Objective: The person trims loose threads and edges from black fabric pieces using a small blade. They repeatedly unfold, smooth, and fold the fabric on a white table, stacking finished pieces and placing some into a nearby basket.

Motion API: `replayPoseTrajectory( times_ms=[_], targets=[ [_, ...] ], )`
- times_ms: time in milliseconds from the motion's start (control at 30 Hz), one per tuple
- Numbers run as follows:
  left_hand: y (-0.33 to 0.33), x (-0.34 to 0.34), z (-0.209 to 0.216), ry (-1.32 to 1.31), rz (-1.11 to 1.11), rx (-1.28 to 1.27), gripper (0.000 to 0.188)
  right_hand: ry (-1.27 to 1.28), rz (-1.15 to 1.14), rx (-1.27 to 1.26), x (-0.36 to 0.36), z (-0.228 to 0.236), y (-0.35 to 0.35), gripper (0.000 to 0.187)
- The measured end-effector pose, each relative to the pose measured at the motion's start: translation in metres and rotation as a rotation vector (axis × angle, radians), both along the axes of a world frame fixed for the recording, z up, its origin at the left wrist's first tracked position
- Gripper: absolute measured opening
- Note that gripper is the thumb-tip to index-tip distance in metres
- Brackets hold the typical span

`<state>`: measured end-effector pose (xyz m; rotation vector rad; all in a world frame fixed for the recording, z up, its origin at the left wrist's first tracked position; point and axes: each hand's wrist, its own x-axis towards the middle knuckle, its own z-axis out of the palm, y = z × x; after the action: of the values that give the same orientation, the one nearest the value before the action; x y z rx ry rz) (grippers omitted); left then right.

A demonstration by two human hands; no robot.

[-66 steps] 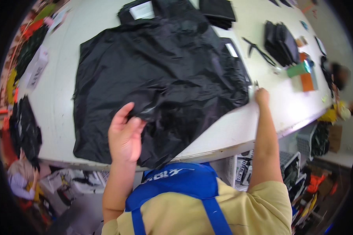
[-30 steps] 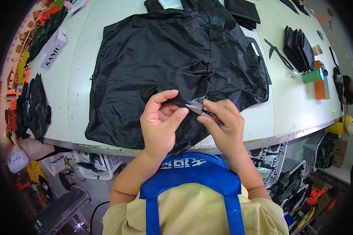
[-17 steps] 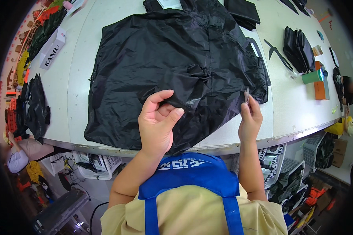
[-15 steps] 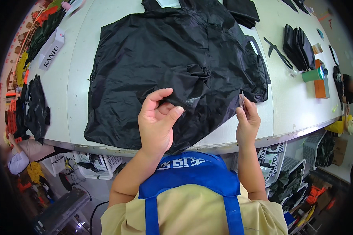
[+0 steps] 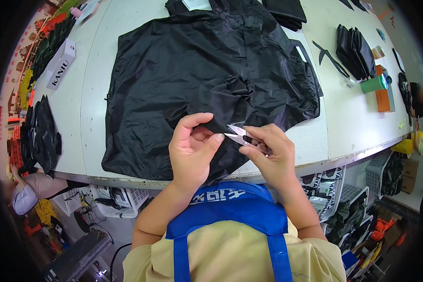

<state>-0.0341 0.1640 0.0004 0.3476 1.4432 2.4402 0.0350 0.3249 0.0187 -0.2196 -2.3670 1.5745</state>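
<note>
A large black garment (image 5: 160, 80) of thin, shiny fabric lies spread and creased over the table in front of me. My left hand (image 5: 191, 148) is curled at its near part, with a fold of the cloth between thumb and fingers; the index finger is raised and bent. Small metal thread snips (image 5: 238, 133) are in my right hand (image 5: 273, 152), gripped between thumb and fingers. Their two blades are parted and point left, at the cloth beside my left thumb. What lies between the blades is too small to tell.
The white table (image 5: 310, 136) ends in a metal-edged rim near my body. To the right are folded black cloths (image 5: 355, 52), a black strip (image 5: 331, 60), a green roll (image 5: 374, 84) and an orange box (image 5: 385, 96). A white box (image 5: 61, 65) stands at left; baskets (image 5: 127, 202) sit below.
My right hand has come left with the snips, from the garment's right side to beside my left hand. The blades now show parted. My left hand has barely shifted.
</note>
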Motion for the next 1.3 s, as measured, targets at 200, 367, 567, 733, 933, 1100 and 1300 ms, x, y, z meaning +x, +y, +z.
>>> replayPoseTrajectory(
  times_ms=[200, 367, 567, 733, 933, 1100, 1300],
  targets=[
    [0.002, 0.001, 0.002, -0.032, 0.022, 0.047, 0.04, -0.005, -0.02, -0.046, -0.002, -0.003, -0.008, 0.032],
    [0.001, 0.0, 0.002, -0.07, 0.022, 0.065, 0.043, 0.098, -0.101, -0.231, -0.002, -0.024, -0.007, 0.029],
    [-0.012, -0.006, 0.011, -0.318, -0.012, 0.205, 0.042, 0.027, -0.945, -0.384, 0.036, -0.161, 0.162, 0.032],
    [-0.026, -0.017, 0.017, -0.472, -0.076, 0.311, 0.037, -0.769, -1.166, 0.955, 0.075, -0.191, 0.189, 0.046],
    [-0.038, -0.018, 0.013, -0.507, -0.253, 0.288, 0.039, -0.136, 0.056, -0.813, -0.014, -0.117, 0.034, 0.053],
    [-0.056, -0.02, 0.032, -0.186, -0.251, -0.269, 0.039, -0.334, 0.666, -1.353, -0.041, -0.072, -0.033, 0.071],
    [-0.066, 0.017, 0.043, 0.739, -0.469, -0.952, 0.033, -0.17, 0.125, -0.424, -0.065, -0.059, -0.061, 0.024]
  ],
)
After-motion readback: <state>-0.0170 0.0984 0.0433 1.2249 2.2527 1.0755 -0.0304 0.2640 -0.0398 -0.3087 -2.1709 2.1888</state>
